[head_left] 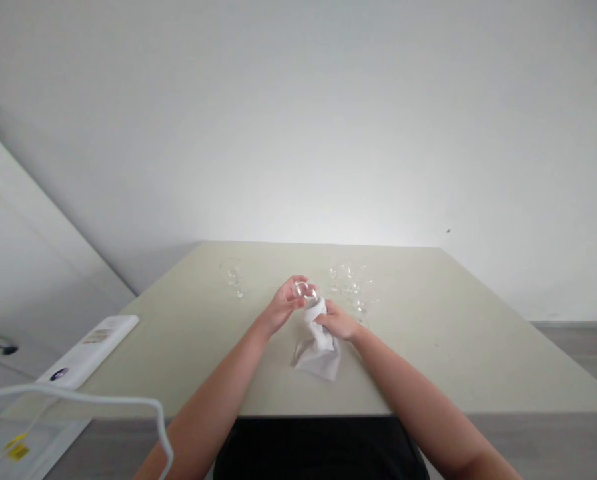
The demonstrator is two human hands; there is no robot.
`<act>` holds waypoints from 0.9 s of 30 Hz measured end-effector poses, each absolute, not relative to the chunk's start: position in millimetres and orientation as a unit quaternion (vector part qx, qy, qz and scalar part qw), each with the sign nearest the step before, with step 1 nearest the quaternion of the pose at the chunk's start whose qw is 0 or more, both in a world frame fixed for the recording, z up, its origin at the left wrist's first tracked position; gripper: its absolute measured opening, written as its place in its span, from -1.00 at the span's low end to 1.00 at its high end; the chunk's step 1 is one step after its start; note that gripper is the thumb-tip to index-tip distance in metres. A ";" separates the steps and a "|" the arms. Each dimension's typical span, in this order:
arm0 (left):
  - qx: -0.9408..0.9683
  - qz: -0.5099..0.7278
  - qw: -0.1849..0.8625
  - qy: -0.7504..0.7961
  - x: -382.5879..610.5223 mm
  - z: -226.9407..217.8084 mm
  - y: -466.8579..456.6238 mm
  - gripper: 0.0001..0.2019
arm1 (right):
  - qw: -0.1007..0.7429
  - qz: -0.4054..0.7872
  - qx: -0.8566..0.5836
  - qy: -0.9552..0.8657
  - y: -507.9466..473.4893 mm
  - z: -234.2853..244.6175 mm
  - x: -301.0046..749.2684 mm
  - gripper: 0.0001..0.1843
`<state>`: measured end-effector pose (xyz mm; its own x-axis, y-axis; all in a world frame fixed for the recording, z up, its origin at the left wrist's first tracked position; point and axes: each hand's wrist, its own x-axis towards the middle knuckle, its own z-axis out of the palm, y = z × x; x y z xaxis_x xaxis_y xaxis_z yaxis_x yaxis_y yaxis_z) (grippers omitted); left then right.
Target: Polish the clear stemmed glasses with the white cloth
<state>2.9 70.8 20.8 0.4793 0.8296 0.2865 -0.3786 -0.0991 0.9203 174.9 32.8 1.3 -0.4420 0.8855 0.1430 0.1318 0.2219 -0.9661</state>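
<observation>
Table (pixel 478 360) with one white unit (pixel 98 348) laid along left edge, label too blurred to read.
One white cloth (pixel 321 360) gripped in right hand (pixel 340 322), held up to one clear glass (pixel 304 289) gripped in left hand (pixel 280 307), mid-table. Clear glassware (pixel 351 285) grouped toward far edge, right of middle; count, contents can't be told. One other glass (pixel 234 272) placed near far left corner.

A long white device (pixel 89 352) lies at the table's (pixel 428 333) left edge, near a white cabinet (pixel 33 247).

Glass (pixel 234 273) left on table (pixel 438 353), glasses (pixel 351 285) right, cloth (pixel 320 358) between, wall (pixel 298 133) behind.
</observation>
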 end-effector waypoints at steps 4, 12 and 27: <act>0.587 0.463 0.631 0.205 2.9 20.2 75.5 -0.38 | 0.402 0.465 -0.391 -0.685 34.3 -0.9 172.1 -0.89; 0.581 0.463 0.635 0.211 3.6 19.5 72.6 -0.31 | 0.376 0.605 -0.345 -0.611 33.1 -8.6 172.4 -0.80; 0.585 0.436 0.656 0.194 2.8 21.1 74.4 -0.34 | 0.386 0.670 -0.309 -0.554 33.6 -8.7 175.3 -0.65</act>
